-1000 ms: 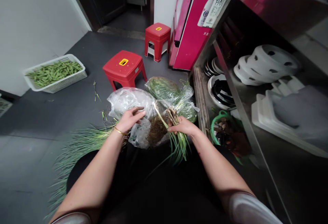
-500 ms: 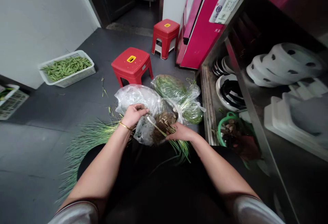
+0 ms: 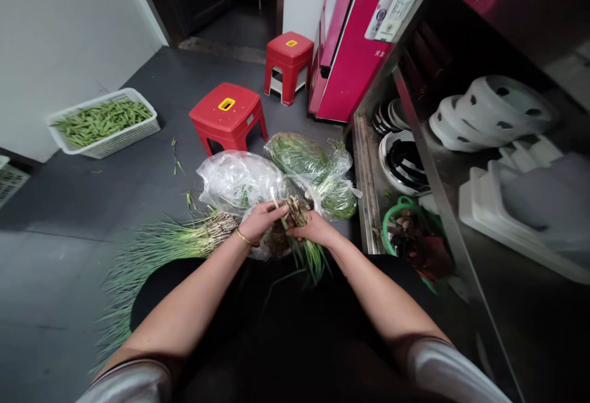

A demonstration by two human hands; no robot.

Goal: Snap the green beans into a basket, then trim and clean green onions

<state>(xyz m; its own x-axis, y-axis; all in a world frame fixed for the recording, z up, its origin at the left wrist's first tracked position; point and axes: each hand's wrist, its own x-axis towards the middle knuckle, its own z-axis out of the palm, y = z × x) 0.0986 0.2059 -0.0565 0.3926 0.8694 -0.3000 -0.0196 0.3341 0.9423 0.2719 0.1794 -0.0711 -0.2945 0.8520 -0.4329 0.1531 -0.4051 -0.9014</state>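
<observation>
R hand is clamped round the bunch: slim scallions w/ pale, knobbly, dirt-streaked ends up & thin green leaves hanging below the fist. L hand, thin bangle on wrist, is right up at the bunch's pale ends, fingers bent; can't tell if it's pinching a stalk. Hands nearly together. Just left of bunch, partly hid: roots, a brown, wiry, matted clump. Farther left of it: heap of scallions, long needle-thin leaves fanned over smooth grey floor. Beyond bunch, L side: clear bag, crinkly shiny plastic; R side: green bag, bulging film w/ leafy greens inside. Well right of bunch: tub, round green plastic rim, contents unclear. Farther beyond bunch: near stool, sq. red plastic, yellow-edged slot. Well beyond-left: basket, oblong perforated white plastic, w/ slender green pods. Farthest beyond: far stool, also red, & flat pink cabinet.
</observation>
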